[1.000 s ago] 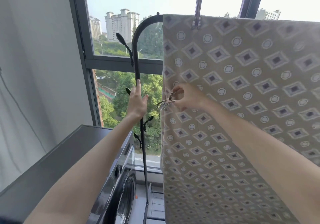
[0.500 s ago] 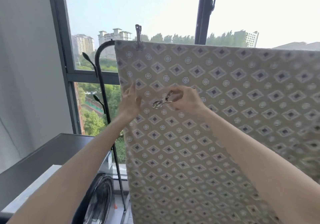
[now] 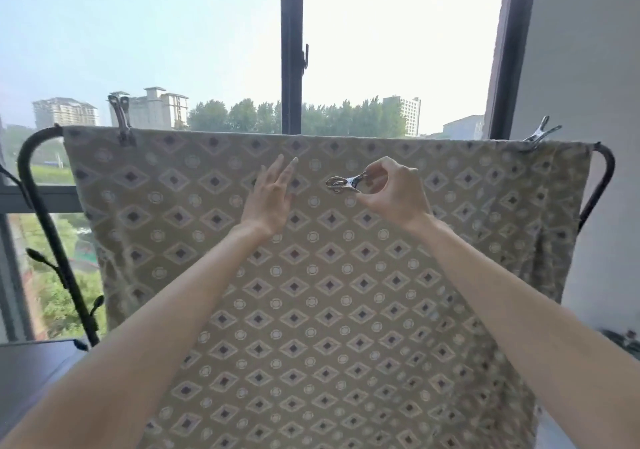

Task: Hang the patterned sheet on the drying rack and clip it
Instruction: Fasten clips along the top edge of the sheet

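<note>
Right fingers (image 3: 375, 168) pinching a metal clip (image 3: 341, 185), left fingers (image 3: 282, 174) straight, beige diamond-print sheet (image 3: 329, 292) (clipped at both ends) over rack (image 3: 52, 240).

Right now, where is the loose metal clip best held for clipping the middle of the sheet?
Hold the metal clip by its two handle tails, coming from the right, as the right hand pinches it now. Its closed jaws point left and are free. Squeezing the tails should open them over the patterned sheet's top edge.

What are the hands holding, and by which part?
The right hand pinches a metal clip by its handle end. The left hand, open before the sheet, holds nothing.
</note>
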`<state>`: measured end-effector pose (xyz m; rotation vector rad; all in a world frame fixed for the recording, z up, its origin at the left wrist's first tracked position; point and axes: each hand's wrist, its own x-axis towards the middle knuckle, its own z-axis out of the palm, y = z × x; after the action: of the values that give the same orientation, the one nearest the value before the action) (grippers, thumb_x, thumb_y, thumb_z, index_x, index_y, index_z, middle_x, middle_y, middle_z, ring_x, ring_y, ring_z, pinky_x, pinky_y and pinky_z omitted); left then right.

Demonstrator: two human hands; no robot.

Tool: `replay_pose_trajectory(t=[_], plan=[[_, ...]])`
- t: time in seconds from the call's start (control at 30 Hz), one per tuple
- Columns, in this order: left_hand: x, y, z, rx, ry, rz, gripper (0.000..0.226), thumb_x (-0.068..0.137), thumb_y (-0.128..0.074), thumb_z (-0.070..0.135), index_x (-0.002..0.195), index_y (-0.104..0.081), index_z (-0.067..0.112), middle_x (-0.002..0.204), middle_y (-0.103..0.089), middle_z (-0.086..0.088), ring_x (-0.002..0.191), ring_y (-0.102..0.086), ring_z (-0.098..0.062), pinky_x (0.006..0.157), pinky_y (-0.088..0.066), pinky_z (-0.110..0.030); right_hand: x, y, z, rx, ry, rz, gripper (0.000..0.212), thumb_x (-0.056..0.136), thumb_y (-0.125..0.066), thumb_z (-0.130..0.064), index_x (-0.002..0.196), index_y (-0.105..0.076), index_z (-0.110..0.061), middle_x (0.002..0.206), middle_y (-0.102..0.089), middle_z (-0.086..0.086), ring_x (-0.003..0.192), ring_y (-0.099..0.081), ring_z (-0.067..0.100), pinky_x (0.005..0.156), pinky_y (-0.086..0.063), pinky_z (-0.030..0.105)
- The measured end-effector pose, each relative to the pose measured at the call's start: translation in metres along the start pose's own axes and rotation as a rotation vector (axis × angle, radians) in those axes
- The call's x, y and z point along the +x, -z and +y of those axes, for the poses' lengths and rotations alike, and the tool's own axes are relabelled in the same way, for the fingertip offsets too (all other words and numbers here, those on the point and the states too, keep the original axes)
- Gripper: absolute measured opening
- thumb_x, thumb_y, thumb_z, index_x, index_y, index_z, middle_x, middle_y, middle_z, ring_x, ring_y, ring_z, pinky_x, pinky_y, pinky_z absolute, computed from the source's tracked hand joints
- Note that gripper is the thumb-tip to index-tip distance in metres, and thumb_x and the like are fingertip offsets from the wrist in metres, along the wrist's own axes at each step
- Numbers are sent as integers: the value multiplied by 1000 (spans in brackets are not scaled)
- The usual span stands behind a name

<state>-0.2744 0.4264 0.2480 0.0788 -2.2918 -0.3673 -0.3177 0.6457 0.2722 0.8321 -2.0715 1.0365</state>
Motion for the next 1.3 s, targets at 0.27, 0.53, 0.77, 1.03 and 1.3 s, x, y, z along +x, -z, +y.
replay_pose_trajectory(t=[0.27, 0.53, 0.77, 1.03, 1.3], plan=[[71, -50, 50, 184, -40, -36, 98, 82, -36, -22, 148, 5, 37, 153, 22, 15, 138, 27, -35, 102, -39, -48, 53, 38, 53, -263, 133, 85, 55, 78, -76, -32, 125, -60, -9, 97, -73, 5, 64, -60, 4, 81, -49, 16], [123, -93, 49, 333, -14, 26, 85, 88, -36, -12, 149, 0, 35, 156, 18, 9, 133, 30, -46, 101, 5, -60, 110, 45, 87, -294, 184, 50, 43, 84, -69, -9, 125, -57, -1, 88, -72, 12, 46, -48, -1, 44, -39, 0], [154, -112, 55, 251, 67, -30, 88, 88, -39, -11, 148, 2, 38, 156, 15, 11, 134, 31, -44, 93, -46, -47, 156, 35, 115, -342, 197, 2, 26, 86, -65, -6, 110, -66, 3, 91, -71, 19, 79, -70, 29, 72, -50, 15], [197, -132, 47, 237, 148, -90, 93, 85, -39, -14, 147, 4, 41, 156, 15, 11, 133, 34, -40, 105, -32, -52, 211, 15, 148, -332, 184, -113, 9, 84, -63, 0, 91, -68, 4, 82, -70, 16, 40, -43, 9, 40, -36, 2], [240, -150, 15, 268, 142, -128, 96, 82, -37, -17, 147, 4, 41, 157, 10, 11, 134, 32, -39, 107, -26, -51, 261, -29, 153, -359, 213, -124, 28, 79, -60, 8, 57, -48, -5, 50, -44, 4, 44, -37, 16, 52, -53, 24]])
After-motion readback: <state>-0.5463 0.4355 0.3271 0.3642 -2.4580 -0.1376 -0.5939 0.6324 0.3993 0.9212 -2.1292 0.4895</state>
